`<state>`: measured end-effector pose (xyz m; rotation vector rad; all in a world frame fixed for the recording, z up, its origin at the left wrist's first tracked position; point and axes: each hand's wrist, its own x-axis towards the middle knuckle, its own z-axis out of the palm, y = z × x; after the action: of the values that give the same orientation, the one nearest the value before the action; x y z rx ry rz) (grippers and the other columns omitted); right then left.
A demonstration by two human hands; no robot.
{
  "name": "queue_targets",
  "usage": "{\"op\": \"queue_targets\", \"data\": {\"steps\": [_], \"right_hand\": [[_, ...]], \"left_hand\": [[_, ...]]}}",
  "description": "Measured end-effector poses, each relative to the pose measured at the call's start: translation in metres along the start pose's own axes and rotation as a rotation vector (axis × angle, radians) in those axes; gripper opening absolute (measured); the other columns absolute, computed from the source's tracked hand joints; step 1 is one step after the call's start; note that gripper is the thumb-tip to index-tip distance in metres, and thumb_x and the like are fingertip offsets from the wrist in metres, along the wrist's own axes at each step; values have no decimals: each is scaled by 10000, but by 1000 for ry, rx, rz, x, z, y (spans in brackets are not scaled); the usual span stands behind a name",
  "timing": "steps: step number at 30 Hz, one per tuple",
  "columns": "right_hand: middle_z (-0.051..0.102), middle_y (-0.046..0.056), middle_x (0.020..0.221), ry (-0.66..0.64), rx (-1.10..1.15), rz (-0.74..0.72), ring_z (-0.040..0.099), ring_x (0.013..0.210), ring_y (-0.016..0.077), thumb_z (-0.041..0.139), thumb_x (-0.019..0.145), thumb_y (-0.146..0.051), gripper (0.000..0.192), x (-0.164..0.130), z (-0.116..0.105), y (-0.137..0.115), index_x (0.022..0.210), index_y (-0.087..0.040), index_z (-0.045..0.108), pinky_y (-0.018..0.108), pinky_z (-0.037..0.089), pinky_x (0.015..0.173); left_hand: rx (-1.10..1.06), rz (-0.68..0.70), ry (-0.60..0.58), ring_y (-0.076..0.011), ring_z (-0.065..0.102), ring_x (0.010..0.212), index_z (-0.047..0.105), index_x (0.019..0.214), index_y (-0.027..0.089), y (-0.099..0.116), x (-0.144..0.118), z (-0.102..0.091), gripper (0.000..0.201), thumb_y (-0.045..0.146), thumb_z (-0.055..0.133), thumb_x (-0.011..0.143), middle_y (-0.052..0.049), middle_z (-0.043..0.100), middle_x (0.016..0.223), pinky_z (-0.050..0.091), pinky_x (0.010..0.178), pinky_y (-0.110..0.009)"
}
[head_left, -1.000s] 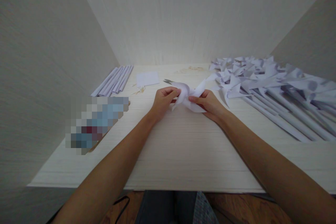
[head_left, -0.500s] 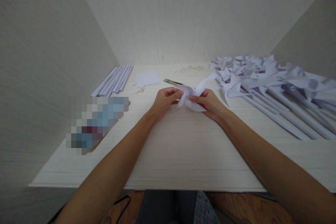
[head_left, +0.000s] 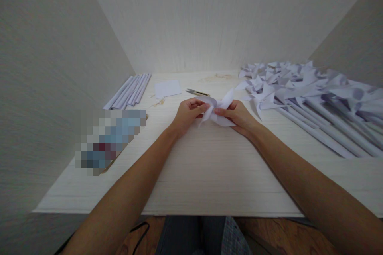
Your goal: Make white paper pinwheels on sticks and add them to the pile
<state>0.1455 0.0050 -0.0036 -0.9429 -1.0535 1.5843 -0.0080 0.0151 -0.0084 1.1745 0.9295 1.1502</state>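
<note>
Little has shifted — paper pinwheel head point(head_left: 216, 112) sits slightly higher, mid-table. Left hand point(head_left: 187, 114) and right hand point(head_left: 239, 118) both pinch its folded vanes. Snips point(head_left: 196, 93) lie just beyond. Looks like gathering tips at centre — next calls for pinning them.

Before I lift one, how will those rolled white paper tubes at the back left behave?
The rolled white paper tubes look hollow and thin, so probably light and easily crushed. Being round, they would likely roll if nudged sideways on the smooth pale wooden table.
</note>
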Motion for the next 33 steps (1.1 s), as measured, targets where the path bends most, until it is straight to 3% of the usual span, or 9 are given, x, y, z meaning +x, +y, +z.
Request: {"op": "queue_targets", "data": {"steps": [9, 17, 24, 33], "right_hand": [[677, 10, 632, 17, 12, 4, 561, 543, 106, 794, 424, -219, 249, 1, 0, 0, 631, -156, 671, 250, 428, 556], [674, 6, 611, 36, 123, 30, 574, 554, 122, 797, 420, -236, 258, 3, -3, -1, 621, -161, 653, 272, 453, 598], [676, 12, 646, 31, 137, 22, 611, 679, 170, 790, 457, -261, 262, 4, -6, 0, 655, -179, 638, 316, 478, 684], [626, -46, 636, 111, 164, -59, 575, 708, 136, 782, 486, -293, 256, 12, -15, 5, 620, -226, 574, 273, 466, 683]], "left_hand": [[-33, 3, -24, -79, 563, 611, 597, 727, 147, 2, 0, 0, 226, 307, 688, 597, -6, 647, 725, 441, 588, -212], [-96, 46, 40, -71, 557, 646, 611, 759, 156, 5, 0, -2, 246, 357, 674, 630, -13, 629, 788, 420, 571, -184], [-94, 29, 39, -68, 551, 643, 612, 730, 159, 5, 0, -3, 238, 356, 682, 617, -12, 630, 785, 406, 562, -181], [-113, 19, 27, -68, 540, 639, 626, 742, 152, 7, -1, -3, 258, 350, 698, 593, -16, 628, 762, 451, 579, -188]]}}
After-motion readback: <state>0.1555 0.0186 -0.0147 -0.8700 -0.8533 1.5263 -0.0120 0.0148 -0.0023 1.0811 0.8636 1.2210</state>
